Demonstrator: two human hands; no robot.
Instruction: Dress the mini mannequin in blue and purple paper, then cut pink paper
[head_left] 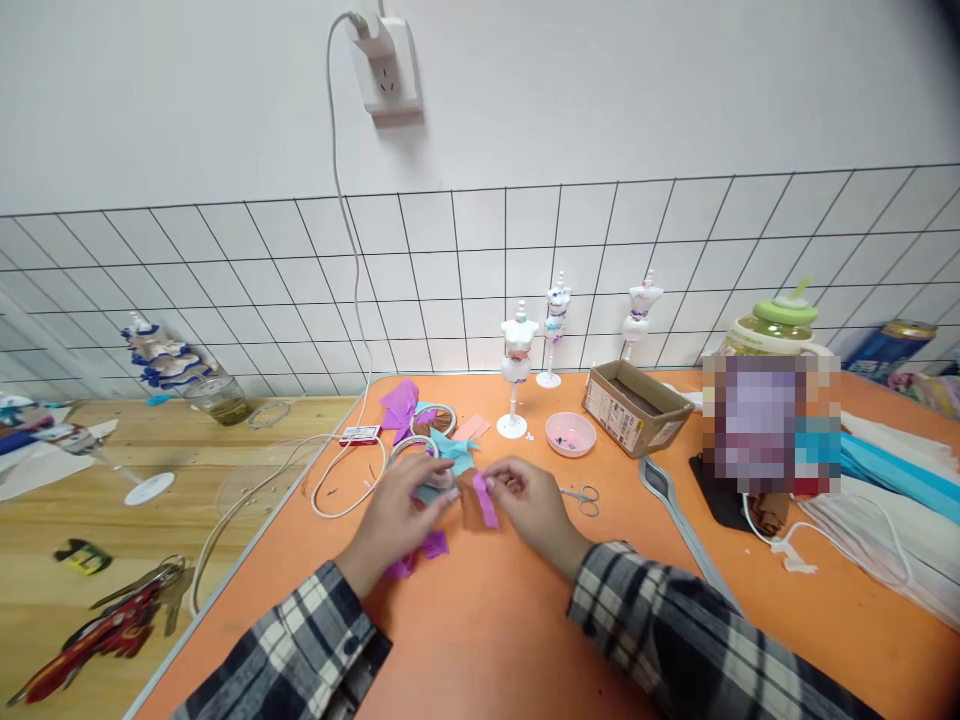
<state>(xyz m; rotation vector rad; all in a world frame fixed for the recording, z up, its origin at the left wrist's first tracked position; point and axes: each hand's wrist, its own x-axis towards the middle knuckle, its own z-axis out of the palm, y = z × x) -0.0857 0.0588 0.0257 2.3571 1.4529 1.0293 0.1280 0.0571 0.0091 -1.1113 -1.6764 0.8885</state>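
Over the middle of the orange mat, my right hand (534, 503) pinches the edge of a brown piece of crepe paper (471, 503) that has a purple strip (486, 500) on it. My left hand (401, 510) is at the left of that paper, its thumb and fingers curled around a grey-looking roll (435, 490), which they partly hide. Blue-green paper (454, 450) lies just beyond the hands. Purple scraps (435, 544) rest on the mat below my left hand. Small scissors (583, 498) lie right of my right hand.
White mannequin stands (517, 350), a pink dish (571, 435) and a cardboard box (637, 405) stand toward the wall. A grey strap (679, 520), a lidded drink jug (776, 325) and white cables are at the right. Red-handled pliers (112, 625) lie on the wooden table at left.
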